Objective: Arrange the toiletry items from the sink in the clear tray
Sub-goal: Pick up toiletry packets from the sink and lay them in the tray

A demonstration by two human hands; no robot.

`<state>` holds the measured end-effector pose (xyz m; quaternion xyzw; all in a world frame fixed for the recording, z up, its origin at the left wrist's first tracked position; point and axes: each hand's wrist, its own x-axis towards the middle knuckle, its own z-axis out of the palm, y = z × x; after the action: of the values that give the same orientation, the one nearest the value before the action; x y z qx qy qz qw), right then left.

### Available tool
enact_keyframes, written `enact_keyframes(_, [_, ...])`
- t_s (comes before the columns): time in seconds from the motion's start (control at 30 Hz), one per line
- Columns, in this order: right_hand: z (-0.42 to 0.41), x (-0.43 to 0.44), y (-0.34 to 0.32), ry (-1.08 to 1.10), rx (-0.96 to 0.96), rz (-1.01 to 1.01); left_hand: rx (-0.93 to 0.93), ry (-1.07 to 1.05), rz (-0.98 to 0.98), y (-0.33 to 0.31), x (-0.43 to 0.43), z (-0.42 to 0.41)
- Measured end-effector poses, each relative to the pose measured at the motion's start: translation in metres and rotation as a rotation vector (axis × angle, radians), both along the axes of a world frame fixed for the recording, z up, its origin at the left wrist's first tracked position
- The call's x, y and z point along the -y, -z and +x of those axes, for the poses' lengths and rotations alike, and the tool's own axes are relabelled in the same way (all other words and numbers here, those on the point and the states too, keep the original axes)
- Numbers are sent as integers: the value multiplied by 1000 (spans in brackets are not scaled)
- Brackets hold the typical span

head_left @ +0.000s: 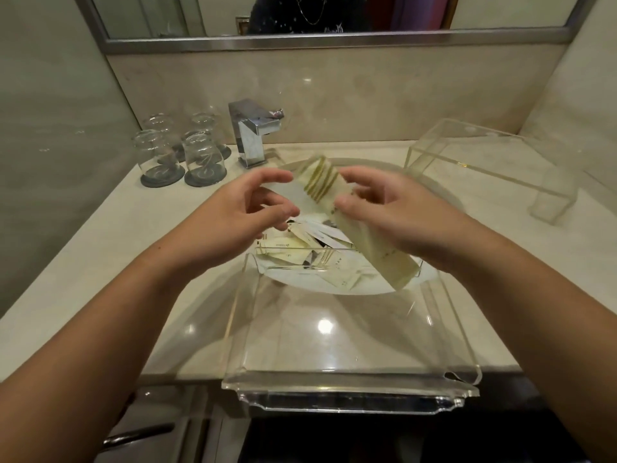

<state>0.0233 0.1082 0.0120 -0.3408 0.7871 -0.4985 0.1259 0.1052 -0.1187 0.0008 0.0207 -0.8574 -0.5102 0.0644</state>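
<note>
Above the sink (444, 195), my right hand (394, 215) grips a stack of long cream toiletry packets (337, 195), blurred and tilted, its lower end hanging over the tray's far wall. My left hand (233, 215) is at the stack's left side with fingers curled; whether they pinch it I cannot tell. Several more cream and white packets (300, 248) lie loose in the sink basin. The clear tray (350, 385) sits on the counter's front edge, right below my hands, holding nothing.
A chrome faucet (250, 135) stands behind the sink. Several upturned glasses (180, 152) on dark coasters are at the back left. A clear acrylic stand (490, 158) sits at the back right. A mirror (300, 15) runs along the wall.
</note>
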Motion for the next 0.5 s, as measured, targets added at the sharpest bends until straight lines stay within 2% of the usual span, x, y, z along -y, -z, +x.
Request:
enact_keyframes(0.1, [8, 9, 10, -107, -284, 308, -15, -7, -51, 4, 8, 3])
enact_keyframes(0.17, [14, 13, 23, -127, -325, 405, -22, -5, -114, 6, 12, 7])
enact_keyframes(0.33, [21, 21, 43, -153, -337, 453, -21, 29, -253, 11, 15, 17])
enact_keyframes(0.5, [24, 32, 54, -157, -448, 449, -3, 61, -368, 18, 18, 20])
